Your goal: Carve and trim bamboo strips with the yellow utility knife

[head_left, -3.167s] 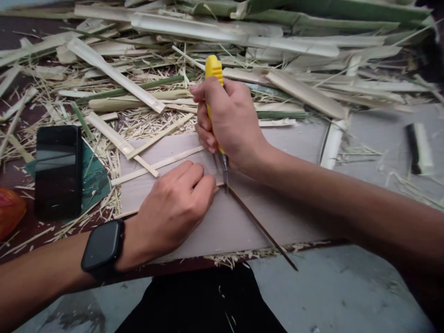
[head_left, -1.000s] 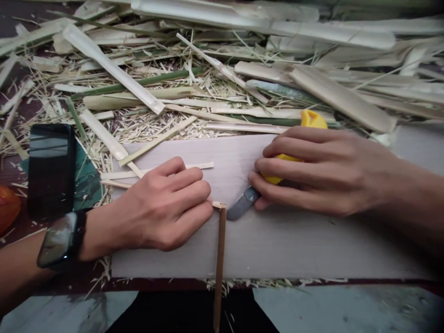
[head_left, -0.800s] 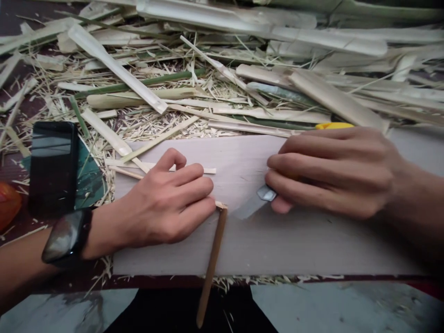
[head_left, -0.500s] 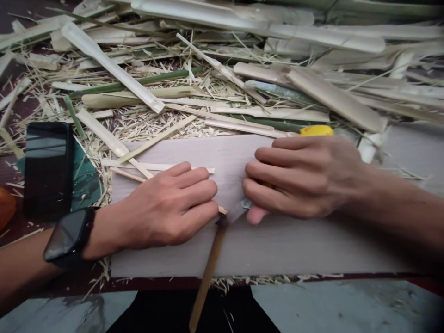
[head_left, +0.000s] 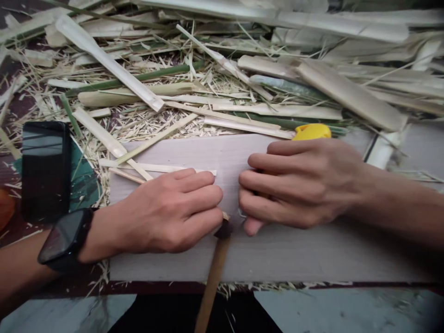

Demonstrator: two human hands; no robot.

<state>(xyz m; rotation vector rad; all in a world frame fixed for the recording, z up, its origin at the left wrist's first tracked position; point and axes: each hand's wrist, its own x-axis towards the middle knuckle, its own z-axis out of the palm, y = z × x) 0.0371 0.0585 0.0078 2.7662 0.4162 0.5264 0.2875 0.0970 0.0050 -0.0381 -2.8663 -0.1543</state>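
Note:
My left hand (head_left: 173,210) is closed on the upper end of a narrow brown bamboo strip (head_left: 214,277). A dark patch marks the strip beside my fingertips, and its lower part hangs over the board's near edge. My right hand (head_left: 298,182) is wrapped round a yellow-handled cutter knife (head_left: 312,132), whose handle end sticks out above the knuckles. Only a bit of its metal shows by the thumb; the rest of the blade is hidden or blurred. Both hands are over a pale grey board (head_left: 166,268), with a small gap between them.
Split bamboo pieces (head_left: 111,64) and shavings (head_left: 145,122) cover the far side. A few thin strips (head_left: 163,167) lie on the board's left part. A black phone (head_left: 45,171) rests at left on a green sheet (head_left: 83,180). A smartwatch (head_left: 67,236) is on my left wrist.
My right hand has shifted slightly down and left, and less of the blade shows beside the thumb. My left hand has moved a little right, still on the strip.

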